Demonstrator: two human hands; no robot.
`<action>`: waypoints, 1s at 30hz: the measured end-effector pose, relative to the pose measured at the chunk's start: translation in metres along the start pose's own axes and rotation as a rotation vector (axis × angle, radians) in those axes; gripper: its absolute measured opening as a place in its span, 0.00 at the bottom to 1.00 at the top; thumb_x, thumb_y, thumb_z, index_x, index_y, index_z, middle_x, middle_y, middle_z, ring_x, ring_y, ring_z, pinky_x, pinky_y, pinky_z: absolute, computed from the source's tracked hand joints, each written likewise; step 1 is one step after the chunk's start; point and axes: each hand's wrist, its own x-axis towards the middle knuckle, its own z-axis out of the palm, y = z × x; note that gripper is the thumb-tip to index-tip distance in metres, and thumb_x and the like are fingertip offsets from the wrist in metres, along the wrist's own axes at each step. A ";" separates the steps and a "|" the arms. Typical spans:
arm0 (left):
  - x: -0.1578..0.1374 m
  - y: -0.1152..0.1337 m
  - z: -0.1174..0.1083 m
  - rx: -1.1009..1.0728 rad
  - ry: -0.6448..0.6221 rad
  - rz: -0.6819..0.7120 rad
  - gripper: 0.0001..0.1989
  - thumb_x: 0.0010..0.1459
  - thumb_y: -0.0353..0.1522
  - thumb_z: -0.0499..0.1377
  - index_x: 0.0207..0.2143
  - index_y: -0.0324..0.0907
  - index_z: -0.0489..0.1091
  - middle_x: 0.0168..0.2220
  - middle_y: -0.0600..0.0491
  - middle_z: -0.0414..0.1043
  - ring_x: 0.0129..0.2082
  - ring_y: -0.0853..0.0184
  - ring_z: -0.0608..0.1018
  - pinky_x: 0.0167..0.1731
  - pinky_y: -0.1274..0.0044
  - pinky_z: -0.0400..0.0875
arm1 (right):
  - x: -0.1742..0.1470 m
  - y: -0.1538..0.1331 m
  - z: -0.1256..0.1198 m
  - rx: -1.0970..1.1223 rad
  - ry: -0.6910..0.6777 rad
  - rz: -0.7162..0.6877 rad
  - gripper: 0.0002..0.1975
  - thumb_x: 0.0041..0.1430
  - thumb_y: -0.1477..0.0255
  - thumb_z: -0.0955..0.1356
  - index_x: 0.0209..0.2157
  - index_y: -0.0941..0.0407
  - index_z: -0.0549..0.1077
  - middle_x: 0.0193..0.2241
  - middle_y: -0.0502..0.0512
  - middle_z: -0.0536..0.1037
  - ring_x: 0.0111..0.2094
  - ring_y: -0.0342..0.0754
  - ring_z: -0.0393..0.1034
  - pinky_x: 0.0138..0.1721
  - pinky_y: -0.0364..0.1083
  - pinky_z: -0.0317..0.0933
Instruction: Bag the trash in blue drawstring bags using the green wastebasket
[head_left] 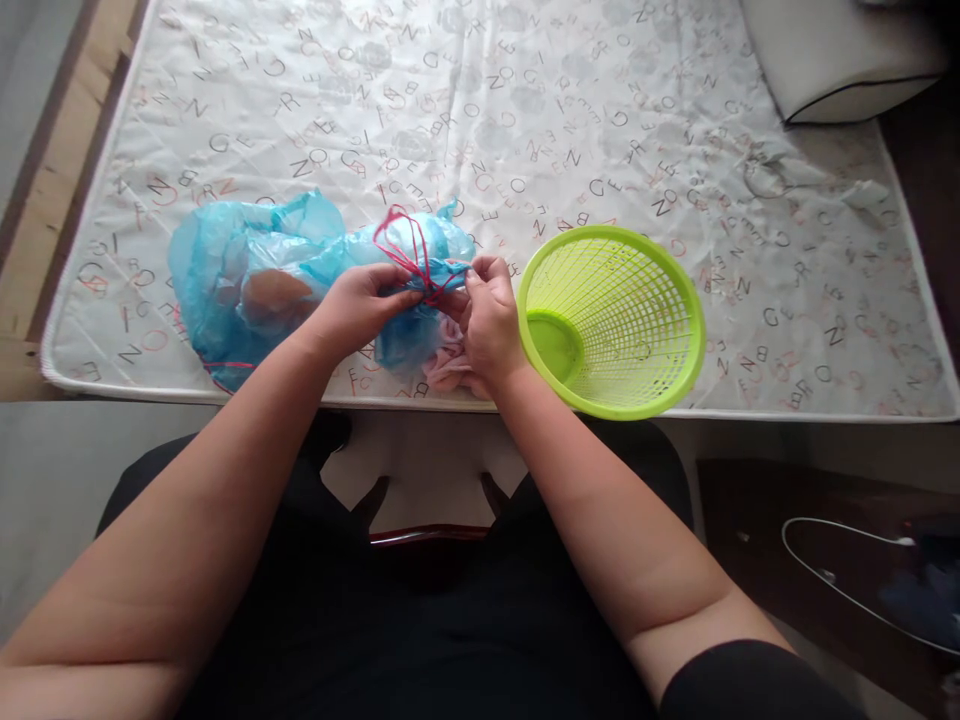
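A blue plastic bag (409, 340) lies near the mattress's front edge, its neck gathered between my hands. Red string (401, 235) loops up around the gathered plastic. My left hand (367, 305) pinches the bag's neck where the string crosses it. Close beside it, my right hand (491, 315) has its fingers closed on the bag's twisted end. Some crumpled pink cloth (448, 365) shows below my right fingers. A second, larger blue plastic bag (217, 270) rests to the left, with something brownish inside that I cannot make out.
A lime green plastic basket (611, 320) lies tipped on its side just right of my right hand. Under everything is a white mattress (450, 110) printed with letters. A white padded object (840, 60) stands at the far right corner, and a white cable (814, 575) hangs lower right.
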 end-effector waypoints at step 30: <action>0.004 -0.041 -0.017 0.455 0.214 -0.124 0.07 0.59 0.38 0.67 0.33 0.48 0.73 0.35 0.45 0.80 0.44 0.48 0.81 0.47 0.62 0.74 | -0.002 -0.015 -0.011 -0.299 0.115 0.004 0.20 0.71 0.48 0.66 0.39 0.51 0.72 0.35 0.51 0.73 0.44 0.50 0.73 0.44 0.49 0.73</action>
